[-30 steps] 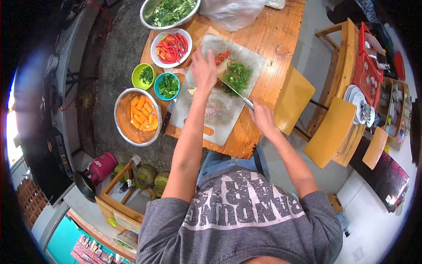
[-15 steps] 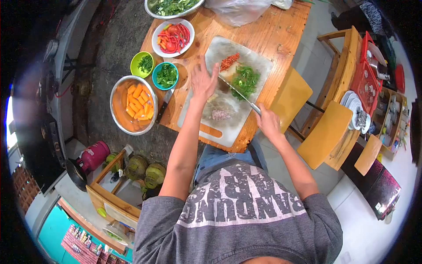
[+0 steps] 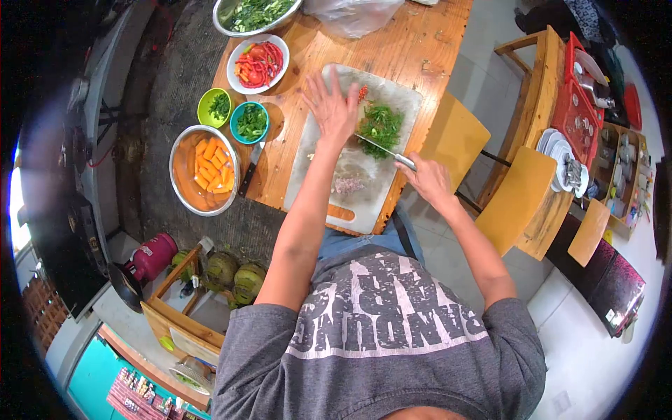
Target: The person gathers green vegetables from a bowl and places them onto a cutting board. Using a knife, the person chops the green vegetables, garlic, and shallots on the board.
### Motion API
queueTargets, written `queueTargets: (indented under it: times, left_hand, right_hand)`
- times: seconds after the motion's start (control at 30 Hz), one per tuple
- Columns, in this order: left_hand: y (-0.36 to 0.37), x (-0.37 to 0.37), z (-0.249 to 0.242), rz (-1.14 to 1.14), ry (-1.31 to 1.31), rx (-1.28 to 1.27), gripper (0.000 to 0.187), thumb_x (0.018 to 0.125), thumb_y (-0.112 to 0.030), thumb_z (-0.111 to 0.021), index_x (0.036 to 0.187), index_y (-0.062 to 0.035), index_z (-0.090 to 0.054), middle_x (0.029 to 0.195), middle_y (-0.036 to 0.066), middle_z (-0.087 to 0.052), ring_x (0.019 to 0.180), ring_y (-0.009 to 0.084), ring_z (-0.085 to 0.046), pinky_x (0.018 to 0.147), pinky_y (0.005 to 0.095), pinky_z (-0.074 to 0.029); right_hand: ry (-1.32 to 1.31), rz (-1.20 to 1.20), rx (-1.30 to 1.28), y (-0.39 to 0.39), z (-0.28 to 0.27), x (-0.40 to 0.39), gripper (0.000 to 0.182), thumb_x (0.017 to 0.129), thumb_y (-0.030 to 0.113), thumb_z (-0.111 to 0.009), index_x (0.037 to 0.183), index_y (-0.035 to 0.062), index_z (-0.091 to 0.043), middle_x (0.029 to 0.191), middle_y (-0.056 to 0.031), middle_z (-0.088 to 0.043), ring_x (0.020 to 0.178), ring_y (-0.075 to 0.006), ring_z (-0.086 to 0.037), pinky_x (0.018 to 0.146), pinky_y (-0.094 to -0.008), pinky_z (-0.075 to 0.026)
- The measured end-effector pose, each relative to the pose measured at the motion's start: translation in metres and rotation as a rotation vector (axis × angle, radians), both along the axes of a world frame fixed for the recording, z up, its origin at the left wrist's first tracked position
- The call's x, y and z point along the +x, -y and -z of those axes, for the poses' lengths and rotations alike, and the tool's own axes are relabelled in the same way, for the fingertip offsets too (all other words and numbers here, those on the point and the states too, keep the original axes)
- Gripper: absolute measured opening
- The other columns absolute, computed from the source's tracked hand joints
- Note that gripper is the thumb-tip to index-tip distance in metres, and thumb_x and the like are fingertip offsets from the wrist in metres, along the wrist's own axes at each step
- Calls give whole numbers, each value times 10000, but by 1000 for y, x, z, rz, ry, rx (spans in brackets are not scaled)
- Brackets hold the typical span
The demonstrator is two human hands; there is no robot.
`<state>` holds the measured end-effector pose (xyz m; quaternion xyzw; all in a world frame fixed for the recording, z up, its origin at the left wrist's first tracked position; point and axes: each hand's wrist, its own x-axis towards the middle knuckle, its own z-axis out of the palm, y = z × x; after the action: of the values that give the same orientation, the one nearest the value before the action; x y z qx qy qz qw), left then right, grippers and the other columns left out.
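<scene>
Moved left hand (image 3: pixel 336 115) up over chopped chili (image 3: pixel 362 94) since the earlier frame, with fingers splayed; gripping knife (image 3: pixel 406 162) in right hand (image 3: pixel 429 180), with blade at chopped greens (image 3: pixel 383 127) on cutting board (image 3: pixel 374 192), upper centre.

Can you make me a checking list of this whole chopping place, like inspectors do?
Surface: wooden table, board on it.
Job's things: knife at the greens; red bits and pale pile on the board.
Clutter: second knife, bowls of food, plastic bag.
Hands: left hand open over the board, touching unclear; right hand grips the knife.
Cables: nothing seen near the board.
Surroundings: pink tank left, red tray right.
</scene>
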<state>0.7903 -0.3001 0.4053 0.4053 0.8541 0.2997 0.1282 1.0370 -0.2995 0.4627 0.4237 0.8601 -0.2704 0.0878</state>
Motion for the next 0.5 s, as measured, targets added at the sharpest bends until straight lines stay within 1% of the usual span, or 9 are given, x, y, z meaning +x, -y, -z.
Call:
queueTargets:
  times: [0.03, 0.13, 0.17, 0.27, 0.3, 0.37, 0.4, 0.47, 0.5]
  left_hand:
    - [-2, 0, 6, -8, -11, -5, 727, 985, -522, -375, 1520, -52, -230, 1552, 303, -157, 1465, 442, -42, 1150, 604, -15]
    - [1, -17, 8, 29, -33, 29, 729, 984, -524, -379, 1520, -52, -235, 1558, 300, -133, 1465, 445, -30, 1147, 609, -12]
    - [3, -21, 9, 48, -7, 12, 733, 987, -521, -375, 1522, -44, -222, 1564, 296, -110, 1466, 445, -11, 1144, 616, -14]
    - [7, -18, 15, 146, -23, 35, 734, 990, -508, -377, 1525, -35, -204, 1567, 293, -101, 1467, 442, -2, 1140, 619, -4]
    - [11, -13, 12, 170, -48, 6, 731, 992, -501, -377, 1525, -33, -199, 1569, 292, -94, 1467, 441, -2, 1140, 618, 0]
    - [15, -5, 5, 212, -98, -46, 727, 995, -487, -376, 1527, -29, -189, 1572, 290, -80, 1468, 439, -2, 1140, 615, 8]
    - [19, -6, 10, 166, -81, -32, 722, 994, -484, -379, 1528, -35, -188, 1574, 285, -77, 1468, 437, -3, 1139, 616, 12]
    - [19, -11, 22, 73, -53, 14, 714, 994, -476, -384, 1531, -47, -188, 1579, 274, -69, 1469, 434, -7, 1137, 618, 19]
    - [20, -7, 15, 126, -68, -11, 719, 994, -476, -385, 1529, -39, -186, 1580, 274, -61, 1469, 435, -2, 1136, 619, 19]
  right_hand:
    - [8, -3, 1, -2, -6, -3, 365, 939, 428, -564, 990, 67, -580, 639, -179, -634, 623, -381, -654, 539, -474, -500]
    - [77, 30, -39, 14, -49, -30, 350, 956, 399, -550, 1057, 65, -584, 655, -184, -640, 627, -394, -649, 548, -497, -493]
    - [117, 16, -49, 24, -52, -35, 304, 953, 342, -563, 1022, 47, -563, 660, -189, -639, 622, -401, -646, 544, -506, -492]
    - [38, 44, -14, 37, -25, -18, 245, 935, 290, -593, 988, 56, -540, 658, -185, -634, 613, -402, -639, 535, -508, -485]
    - [-62, 33, 22, 40, 14, 4, 211, 917, 249, -615, 974, 66, -527, 651, -182, -626, 605, -400, -632, 528, -500, -483]
    - [-85, -7, 64, 32, 15, 4, 249, 885, 244, -657, 1015, 66, -541, 615, -161, -604, 575, -382, -623, 516, -486, -482]
    - [-95, -24, 79, 33, 10, 3, 275, 869, 241, -678, 1035, 66, -548, 597, -150, -593, 560, -373, -618, 510, -479, -482]
    - [-76, -13, 39, 28, 13, 7, 254, 878, 265, -669, 993, 64, -563, 624, -175, -610, 594, -390, -630, 524, -489, -490]
    - [-97, 7, 22, 29, 26, 13, 256, 883, 276, -665, 979, 60, -566, 630, -183, -614, 603, -394, -634, 526, -490, -492]
